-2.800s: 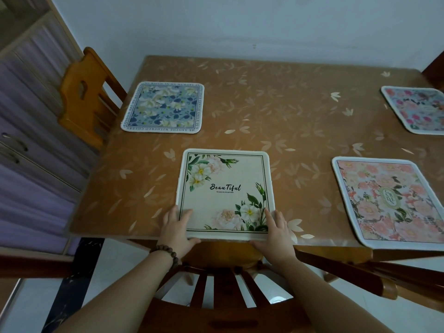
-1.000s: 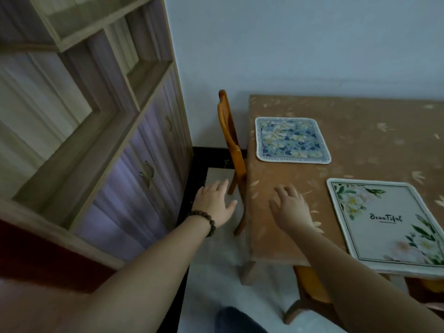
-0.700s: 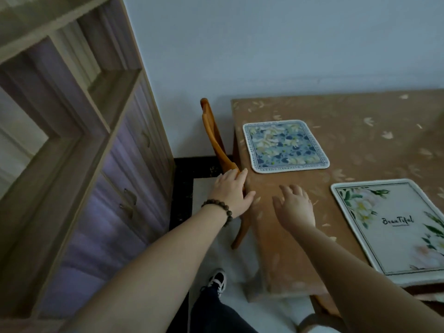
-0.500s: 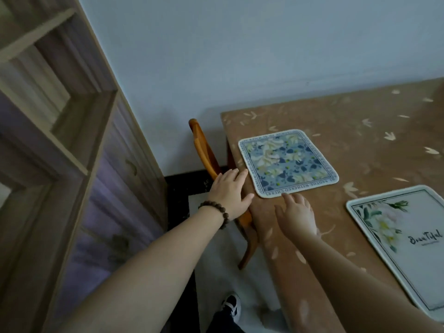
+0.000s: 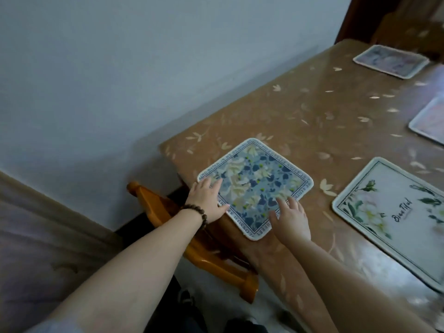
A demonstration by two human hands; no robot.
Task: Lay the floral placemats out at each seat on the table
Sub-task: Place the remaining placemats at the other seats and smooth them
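Meanwhile, a person's left hand (image 5: 208, 200) and right hand (image 5: 291, 217) rest flat, fingers straight and loosely spread, on the square blue-and-cream floral fabric placemat (image 5: 255, 186), which lies on the glossy brown leaf-patterned table (image 5: 300, 111) at its corner nearest the orange wooden chair (image 5: 168, 221). The left hand, wearing a dark beaded bracelet (image 5: 195, 213), covers the blue mat's edge closest to the chair; the right presses the edge beside it, away from the chair. Neither hand curls round or pinches the cloth.

The blue mat sits turned at an angle to the table's border, one corner reaching the rim above the chair. A push toward the chair would likely send that corner over the edge; uneven pressure from the two palms could twist or wrinkle the fabric rather than square it.

Farther from the chair lies a white rectangular placemat printed with green leaves and script (image 5: 394, 212), well apart from the blue one. Two pinkish floral placemats, one partly cropped (image 5: 430, 121) and one distant (image 5: 390, 60), lie beyond. No containers appear in view.
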